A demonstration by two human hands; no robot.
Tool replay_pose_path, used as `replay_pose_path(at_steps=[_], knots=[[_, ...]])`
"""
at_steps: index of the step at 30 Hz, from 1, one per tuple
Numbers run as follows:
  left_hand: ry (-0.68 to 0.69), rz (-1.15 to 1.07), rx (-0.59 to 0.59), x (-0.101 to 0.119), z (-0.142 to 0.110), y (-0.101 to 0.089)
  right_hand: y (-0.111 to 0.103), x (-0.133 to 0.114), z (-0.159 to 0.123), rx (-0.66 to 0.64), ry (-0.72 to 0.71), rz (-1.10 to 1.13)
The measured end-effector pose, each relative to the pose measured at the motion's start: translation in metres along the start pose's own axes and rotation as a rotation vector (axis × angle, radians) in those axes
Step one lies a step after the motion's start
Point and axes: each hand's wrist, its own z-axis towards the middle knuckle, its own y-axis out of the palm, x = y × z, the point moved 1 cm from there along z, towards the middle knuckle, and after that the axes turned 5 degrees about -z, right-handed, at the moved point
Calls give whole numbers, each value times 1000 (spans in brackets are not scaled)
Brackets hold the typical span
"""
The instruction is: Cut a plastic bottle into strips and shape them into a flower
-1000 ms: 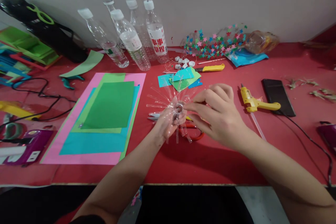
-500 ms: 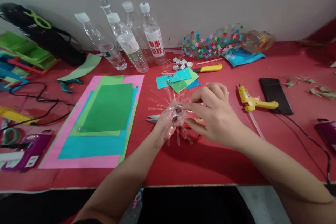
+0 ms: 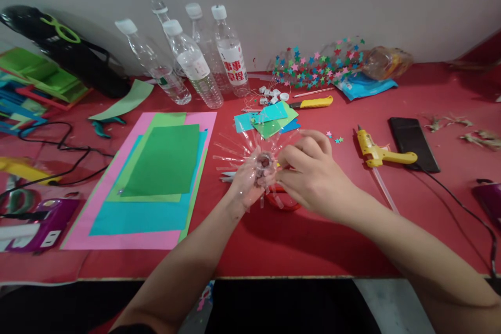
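I see the red table [image 3: 352,240] first, it fills most of the view, w/ a grey wall behind. On the left part lies a big stack of paper sheets [image 3: 156,177]: pink at the bottom, then blue, light green and dark green on top. Behind it, near the wall, stand five clear bottles [image 3: 191,62] w/ white caps, close together. To the right of them lies a clear piece covered w/ coloured stars [image 3: 313,65], and a blue pack [image 3: 366,86] is just beside it.

Right side of the table: a black phone [image 3: 415,143] lies flat, and a yellow glue gun [image 3: 381,154] is just beside it on the left. A yellow cutter [image 3: 315,102] lies near the small paper pieces [image 3: 270,117], blue and green, approx. in the middle of the table.

Now the hands. My left hand [image 3: 248,185] is closed around the cut bottle top [image 3: 263,163], a clear plastic piece w/ thin strips spreading out like rays; it is held above the table, in the centre, just in front of the small paper pieces. The right hand [image 3: 313,180] is touching the same piece from the right, the fingers pinching at one strip near its neck. Under the hands I see red scissors [image 3: 284,202], partly hidden. Two tiny stars [image 3: 334,139] lie on the table near the right hand.
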Motion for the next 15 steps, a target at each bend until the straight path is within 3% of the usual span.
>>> replay_pose_path(at_steps=[3, 8, 15], knots=[[60, 1, -67, 1, 1, 0, 1, -2, -1, -3, -29, -6], [116, 64, -14, -2, 3, 4, -3, -2, 0, 44, 65, -45], [79, 48, -52, -5, 3, 3, -10, 0, 0, 46, 132, 26]])
